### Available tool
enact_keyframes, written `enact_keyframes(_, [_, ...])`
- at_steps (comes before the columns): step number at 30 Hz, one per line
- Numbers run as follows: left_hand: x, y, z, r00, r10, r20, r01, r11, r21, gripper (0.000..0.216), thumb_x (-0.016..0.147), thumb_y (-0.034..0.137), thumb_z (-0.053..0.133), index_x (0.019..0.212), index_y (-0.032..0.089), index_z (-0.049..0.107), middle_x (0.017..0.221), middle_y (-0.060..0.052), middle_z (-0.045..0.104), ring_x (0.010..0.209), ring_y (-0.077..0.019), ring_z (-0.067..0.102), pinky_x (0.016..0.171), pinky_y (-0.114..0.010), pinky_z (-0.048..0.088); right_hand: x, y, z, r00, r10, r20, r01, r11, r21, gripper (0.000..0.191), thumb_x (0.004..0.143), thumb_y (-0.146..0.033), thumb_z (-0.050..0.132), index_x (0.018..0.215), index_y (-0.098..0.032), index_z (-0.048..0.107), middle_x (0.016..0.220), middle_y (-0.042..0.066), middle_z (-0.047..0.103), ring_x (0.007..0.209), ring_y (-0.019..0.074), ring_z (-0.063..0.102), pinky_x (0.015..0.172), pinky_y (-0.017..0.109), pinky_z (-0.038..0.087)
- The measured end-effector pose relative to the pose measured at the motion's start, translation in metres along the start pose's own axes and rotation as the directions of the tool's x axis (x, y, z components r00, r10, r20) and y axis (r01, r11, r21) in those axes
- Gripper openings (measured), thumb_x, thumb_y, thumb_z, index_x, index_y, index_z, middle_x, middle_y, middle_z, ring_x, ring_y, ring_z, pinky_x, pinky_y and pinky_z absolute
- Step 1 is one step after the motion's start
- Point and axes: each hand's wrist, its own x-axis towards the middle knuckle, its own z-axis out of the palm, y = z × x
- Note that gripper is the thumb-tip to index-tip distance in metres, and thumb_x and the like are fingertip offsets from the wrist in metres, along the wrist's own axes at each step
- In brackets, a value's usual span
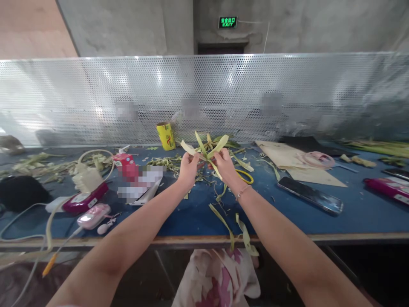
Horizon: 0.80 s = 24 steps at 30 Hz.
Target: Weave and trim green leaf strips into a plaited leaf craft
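Note:
In the middle of the head view, several pale green leaf strips (220,144) cross one another and fan outward between my hands. My left hand (188,169) pinches them from the left side. On the right, my right hand (226,165) grips them near the crossing, with one strip end hanging below its fingers. The fingertips partly hide where the strips meet. Beside my right wrist lies a yellow loop (245,176), partly covered by the hand. Two loose strips (244,234) hang over the table's front edge between my forearms.
Leaf scraps (166,163) litter the blue table (188,217). At the back stands a yellow can (165,136). On the left are a red box (125,164), a pink device (93,216) and cables. A phone (309,195) and brown cardboard (297,164) lie right. Behind rises a perforated metal screen (204,81).

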Motion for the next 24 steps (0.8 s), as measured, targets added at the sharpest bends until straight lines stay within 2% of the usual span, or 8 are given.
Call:
enact_keyframes(4, [0.003, -0.008, -0.002, 0.993, 0.02, 0.113, -0.025, 0.999, 0.046, 0.025, 0.066, 0.03, 0.067, 0.085, 0.014, 0.06, 0.073, -0.001, 0.062, 0.07, -0.0124, 0.058, 0.072, -0.029, 0.047, -0.004, -0.002, 0.0, 0.994, -0.053, 0.1, 0.058, 0.997, -0.049, 0.028, 0.073, -0.043, 0.056, 0.086, -0.023, 0.041, 0.075, -0.002, 0.053, 0.058, 0.0116, 0.055, 0.054, 0.028, 0.046])
enact_keyframes(7, [0.006, -0.014, -0.004, 0.992, 0.033, 0.122, -0.044, 0.995, 0.089, 0.025, 0.066, 0.032, 0.067, 0.081, 0.013, 0.062, 0.069, -0.001, 0.061, 0.065, -0.012, 0.055, 0.068, -0.028, 0.046, -0.007, -0.005, 0.0, 0.985, -0.058, 0.161, 0.077, 0.991, -0.113, 0.032, 0.066, -0.043, 0.063, 0.082, -0.021, 0.045, 0.074, -0.001, 0.055, 0.063, 0.0141, 0.056, 0.058, 0.03, 0.048])
enact_keyframes(10, [0.006, -0.015, -0.006, 0.991, 0.06, 0.116, -0.077, 0.986, 0.146, 0.021, 0.069, 0.032, 0.065, 0.08, 0.014, 0.062, 0.068, -0.001, 0.061, 0.065, -0.0128, 0.055, 0.068, -0.028, 0.046, -0.008, -0.005, 0.001, 0.987, -0.046, 0.156, 0.067, 0.99, -0.128, 0.035, 0.061, -0.043, 0.067, 0.08, -0.021, 0.046, 0.073, -0.001, 0.057, 0.067, 0.0164, 0.058, 0.061, 0.031, 0.049])
enact_keyframes(12, [0.006, -0.014, -0.008, 0.988, 0.115, 0.107, -0.138, 0.96, 0.245, 0.017, 0.071, 0.029, 0.063, 0.08, 0.015, 0.062, 0.071, -0.002, 0.062, 0.068, -0.0137, 0.055, 0.071, -0.029, 0.045, -0.009, -0.004, 0.002, 0.987, -0.007, 0.163, 0.02, 0.997, -0.078, 0.035, 0.06, -0.043, 0.068, 0.078, -0.021, 0.047, 0.073, 0.0, 0.058, 0.07, 0.0172, 0.059, 0.062, 0.032, 0.049])
enact_keyframes(15, [0.006, -0.013, -0.012, 0.966, 0.233, 0.112, -0.258, 0.878, 0.404, 0.009, 0.071, 0.023, 0.063, 0.078, 0.017, 0.065, 0.075, -0.003, 0.062, 0.073, -0.0151, 0.055, 0.077, -0.029, 0.044, -0.009, -0.003, 0.004, 0.968, 0.105, 0.228, -0.117, 0.992, 0.037, 0.032, 0.06, -0.041, 0.068, 0.074, -0.02, 0.049, 0.071, 0.001, 0.06, 0.071, 0.0175, 0.059, 0.063, 0.031, 0.048])
enact_keyframes(17, [0.006, -0.011, -0.014, 0.948, 0.29, 0.133, -0.319, 0.839, 0.44, 0.006, 0.07, 0.02, 0.064, 0.075, 0.019, 0.066, 0.076, -0.003, 0.062, 0.076, -0.016, 0.054, 0.076, -0.028, 0.043, -0.009, -0.002, 0.004, 0.949, 0.161, 0.269, -0.184, 0.981, 0.063, 0.028, 0.06, -0.038, 0.068, 0.073, -0.019, 0.052, 0.07, 0.002, 0.061, 0.07, 0.0169, 0.059, 0.063, 0.03, 0.047])
enact_keyframes(20, [0.005, -0.008, -0.015, 0.92, 0.336, 0.201, -0.391, 0.812, 0.433, 0.006, 0.07, 0.021, 0.065, 0.075, 0.021, 0.068, 0.079, -0.004, 0.06, 0.079, -0.0174, 0.054, 0.071, -0.026, 0.044, -0.008, -0.001, 0.002, 0.957, 0.188, 0.22, -0.191, 0.982, -0.009, 0.024, 0.06, -0.034, 0.066, 0.074, -0.018, 0.056, 0.07, 0.001, 0.061, 0.067, 0.0147, 0.056, 0.06, 0.027, 0.043])
enact_keyframes(24, [0.002, -0.004, -0.015, 0.851, 0.4, 0.339, -0.522, 0.708, 0.476, 0.012, 0.076, 0.019, 0.058, 0.079, 0.022, 0.069, 0.084, -0.006, 0.059, 0.081, -0.0176, 0.053, 0.072, -0.027, 0.044, -0.006, -0.001, -0.004, 0.994, 0.056, 0.092, -0.042, 0.989, -0.145, 0.02, 0.06, -0.033, 0.066, 0.071, -0.017, 0.059, 0.06, -0.002, 0.056, 0.06, 0.0116, 0.049, 0.057, 0.025, 0.038])
